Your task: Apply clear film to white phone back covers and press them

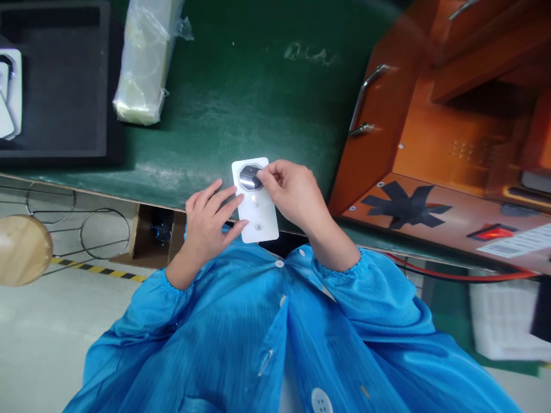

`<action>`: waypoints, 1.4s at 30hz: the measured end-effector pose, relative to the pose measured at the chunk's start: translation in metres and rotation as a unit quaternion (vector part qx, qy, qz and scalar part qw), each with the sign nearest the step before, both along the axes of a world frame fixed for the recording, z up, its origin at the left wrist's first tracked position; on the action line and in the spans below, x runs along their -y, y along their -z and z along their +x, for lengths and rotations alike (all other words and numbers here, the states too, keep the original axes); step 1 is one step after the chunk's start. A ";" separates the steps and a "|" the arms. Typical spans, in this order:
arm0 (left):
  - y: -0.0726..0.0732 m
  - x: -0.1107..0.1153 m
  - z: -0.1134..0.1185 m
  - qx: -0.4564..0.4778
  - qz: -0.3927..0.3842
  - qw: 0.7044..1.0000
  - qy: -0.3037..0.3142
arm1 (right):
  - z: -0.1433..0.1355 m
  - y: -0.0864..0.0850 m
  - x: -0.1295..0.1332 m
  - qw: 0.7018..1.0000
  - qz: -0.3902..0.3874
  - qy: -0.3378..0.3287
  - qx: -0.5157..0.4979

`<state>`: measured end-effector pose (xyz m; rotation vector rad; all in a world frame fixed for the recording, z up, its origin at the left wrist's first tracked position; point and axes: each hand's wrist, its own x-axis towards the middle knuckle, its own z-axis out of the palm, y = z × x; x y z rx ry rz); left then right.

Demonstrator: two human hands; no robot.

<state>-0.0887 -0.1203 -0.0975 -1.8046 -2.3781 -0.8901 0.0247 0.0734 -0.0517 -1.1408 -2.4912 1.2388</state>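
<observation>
A white phone back cover (pixel 260 221) with a round, dark, glossy camera area (pixel 250 177) lies at the front edge of the green table, partly over the edge. I cannot tell whether it is a bare cover or a whole phone. Fingers spread, my left hand (pixel 209 221) rests its fingertips on the cover's left side. My right hand (pixel 295 192) has thumb and index finger pinched at the right rim of the camera area. Whatever is between those fingertips is hidden or too small to name.
To the right stands an orange machine (pixel 379 155) with metal handles and a lit red switch (pixel 493 232). A plastic-wrapped stack (pixel 144 63) lies at the back left of the green table (pixel 258 97). Beside it, a black tray (pixel 64 74) holds several white covers (pixel 16 86). A round wooden stool (pixel 23 249) stands below.
</observation>
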 end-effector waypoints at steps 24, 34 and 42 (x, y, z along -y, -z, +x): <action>-0.004 0.000 -0.001 -0.008 -0.001 1.000 0.010 | -0.005 0.002 0.003 0.999 0.046 0.024 0.013; -0.005 0.000 -0.001 -0.005 -0.006 1.000 0.007 | -0.009 0.006 0.007 0.993 0.113 0.004 0.041; -0.006 0.001 -0.002 0.011 -0.012 1.000 0.004 | -0.010 0.012 0.008 0.984 0.171 0.016 0.047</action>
